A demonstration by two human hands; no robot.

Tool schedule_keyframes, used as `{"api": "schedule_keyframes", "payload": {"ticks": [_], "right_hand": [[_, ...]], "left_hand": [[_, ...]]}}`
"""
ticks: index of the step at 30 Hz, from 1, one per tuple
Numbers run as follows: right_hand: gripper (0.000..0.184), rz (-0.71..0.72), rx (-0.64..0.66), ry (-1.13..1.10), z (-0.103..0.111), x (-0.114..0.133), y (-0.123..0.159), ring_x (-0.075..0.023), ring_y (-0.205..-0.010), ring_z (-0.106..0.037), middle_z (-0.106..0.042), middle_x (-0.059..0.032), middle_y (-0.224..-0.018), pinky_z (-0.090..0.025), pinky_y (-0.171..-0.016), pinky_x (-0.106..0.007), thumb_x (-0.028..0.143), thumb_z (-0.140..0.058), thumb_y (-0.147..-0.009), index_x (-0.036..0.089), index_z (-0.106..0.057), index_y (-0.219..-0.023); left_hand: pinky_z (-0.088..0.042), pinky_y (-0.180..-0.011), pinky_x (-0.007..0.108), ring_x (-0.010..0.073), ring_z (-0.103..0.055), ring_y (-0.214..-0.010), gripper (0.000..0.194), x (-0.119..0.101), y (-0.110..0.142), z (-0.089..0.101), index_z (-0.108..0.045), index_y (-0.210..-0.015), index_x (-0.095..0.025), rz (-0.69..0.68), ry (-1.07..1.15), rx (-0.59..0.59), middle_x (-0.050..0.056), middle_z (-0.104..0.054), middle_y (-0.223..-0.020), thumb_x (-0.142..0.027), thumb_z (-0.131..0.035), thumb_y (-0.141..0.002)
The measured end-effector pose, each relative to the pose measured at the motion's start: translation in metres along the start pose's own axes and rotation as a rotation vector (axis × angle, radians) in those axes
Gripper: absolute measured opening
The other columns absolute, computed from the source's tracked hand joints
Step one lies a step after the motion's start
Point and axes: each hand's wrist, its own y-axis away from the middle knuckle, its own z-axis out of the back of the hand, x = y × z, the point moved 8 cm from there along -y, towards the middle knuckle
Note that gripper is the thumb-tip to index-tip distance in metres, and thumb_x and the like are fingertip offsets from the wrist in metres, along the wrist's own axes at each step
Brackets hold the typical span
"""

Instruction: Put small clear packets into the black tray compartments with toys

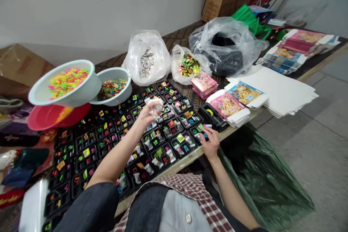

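My left hand (149, 113) is closed round several small clear-and-white packets (156, 110), held above the middle of the black trays. Further right, my right hand (211, 142) reaches down into a black tray (196, 138) near the table's front edge. Its fingers are bent together beside a small green piece (200, 127); what they grip, if anything, is too small to make out. Rows of compartmented black trays (105, 138) hold small coloured pieces, and many of those nearest me also contain whitish packets (149, 169).
Behind the trays stand a pale basin (94, 88) of coloured pieces, a smaller basin (127, 92), a bag of silvery packets (133, 73) and a bag of shiny packets (178, 74). Printed boxes (228, 106) and white sheets (290, 88) lie right. A green bag (266, 177) hangs below.
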Motion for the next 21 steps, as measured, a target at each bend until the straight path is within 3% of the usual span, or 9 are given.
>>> {"api": "schedule_keyframes", "payload": {"ticks": [4, 8, 13, 21], "right_hand": [[0.036, -0.117, 0.159, -0.235, -0.019, 0.038, 0.004, -0.0246, -0.101, -0.064, -0.066, -0.0123, -0.112, -0.056, -0.083, -0.042, 0.045, -0.051, -0.096, 0.021, -0.067, -0.118], [0.042, -0.155, 0.385, -0.523, -0.049, 0.096, 0.023, -0.0194, -0.085, -0.065, -0.066, -0.0114, -0.113, -0.057, -0.075, -0.035, 0.048, -0.052, -0.095, 0.023, -0.064, -0.127], [0.022, -0.219, 0.417, -0.59, -0.062, 0.124, 0.044, -0.0202, -0.086, -0.067, -0.072, -0.0076, -0.093, -0.056, -0.076, -0.034, 0.035, -0.058, -0.093, 0.024, -0.076, -0.098], [0.015, -0.254, 0.632, -0.663, -0.091, 0.157, 0.061, -0.0198, -0.076, -0.07, -0.076, -0.0057, -0.083, -0.056, -0.068, -0.032, 0.032, -0.066, -0.083, 0.023, -0.078, -0.083]], "left_hand": [[-0.036, -0.033, 0.011, 0.0075, -0.055, -0.046, 0.017, 0.085, 0.059, 0.017, -0.054, -0.076, -0.014, 0.107, 0.01, -0.042, 0.001, -0.061, -0.062, -0.003, -0.063, -0.066], [-0.035, -0.032, 0.011, 0.0051, -0.05, -0.04, 0.021, 0.127, 0.095, 0.037, -0.055, -0.073, -0.014, 0.073, 0.034, -0.115, -0.001, -0.061, -0.059, -0.005, -0.069, -0.06], [-0.035, -0.033, 0.012, 0.0042, -0.048, -0.04, 0.037, 0.137, 0.131, 0.074, -0.055, -0.073, -0.015, -0.098, 0.106, -0.237, -0.006, -0.061, -0.058, -0.005, -0.077, -0.044], [-0.033, -0.033, 0.014, 0.0069, -0.051, -0.042, 0.045, 0.133, 0.178, 0.122, -0.057, -0.079, -0.017, -0.243, 0.21, -0.344, -0.006, -0.063, -0.059, -0.008, -0.078, -0.039]]}}
